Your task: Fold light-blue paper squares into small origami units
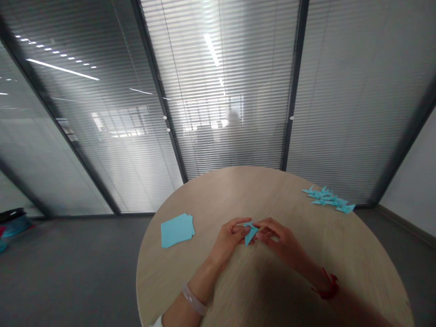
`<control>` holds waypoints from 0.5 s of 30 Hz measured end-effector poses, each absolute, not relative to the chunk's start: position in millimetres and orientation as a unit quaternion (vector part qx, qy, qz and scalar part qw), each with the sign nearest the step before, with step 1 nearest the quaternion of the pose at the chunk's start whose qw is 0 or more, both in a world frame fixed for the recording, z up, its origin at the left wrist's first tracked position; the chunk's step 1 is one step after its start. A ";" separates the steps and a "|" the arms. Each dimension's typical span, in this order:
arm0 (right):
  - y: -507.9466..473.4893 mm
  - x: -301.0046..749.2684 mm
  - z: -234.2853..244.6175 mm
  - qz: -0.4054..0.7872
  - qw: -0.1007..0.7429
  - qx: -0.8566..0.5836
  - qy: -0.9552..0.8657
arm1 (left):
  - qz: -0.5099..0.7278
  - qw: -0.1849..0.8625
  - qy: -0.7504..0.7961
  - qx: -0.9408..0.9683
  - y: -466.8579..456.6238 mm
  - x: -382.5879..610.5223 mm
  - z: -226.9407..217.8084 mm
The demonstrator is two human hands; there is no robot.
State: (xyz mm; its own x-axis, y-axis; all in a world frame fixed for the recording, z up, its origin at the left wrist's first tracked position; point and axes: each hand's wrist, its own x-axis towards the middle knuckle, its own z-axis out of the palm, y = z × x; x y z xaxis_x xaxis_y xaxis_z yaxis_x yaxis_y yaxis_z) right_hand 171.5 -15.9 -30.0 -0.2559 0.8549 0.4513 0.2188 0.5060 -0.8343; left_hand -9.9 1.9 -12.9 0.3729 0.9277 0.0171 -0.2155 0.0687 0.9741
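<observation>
My left hand (229,237) and my right hand (276,235) meet over the middle of a round wooden table (238,190). Both pinch a small light-blue folded paper piece (251,233) between their fingertips, its point turned down toward the tabletop. The fingers of both hands are curled round the paper. A pale bangle sits on my left wrist and a red cord on my right wrist.
A stack of flat light-blue paper squares (177,230) lies at the table's left. A pile of several folded blue paper pieces (329,199) lies at the far right edge. Glass walls with blinds stand behind the table; grey floor surrounds it.
</observation>
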 end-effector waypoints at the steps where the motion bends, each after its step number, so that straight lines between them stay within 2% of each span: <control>1: -15.9 171.3 -30.0 0.333 0.480 -0.374 -0.720 | 0.443 0.644 0.345 0.519 2.1 -9.8 -13.3; 15: -13.3 169.7 -36.8 0.344 0.477 -0.386 -0.711 | 0.421 0.632 0.348 0.550 5.3 -9.2 -18.3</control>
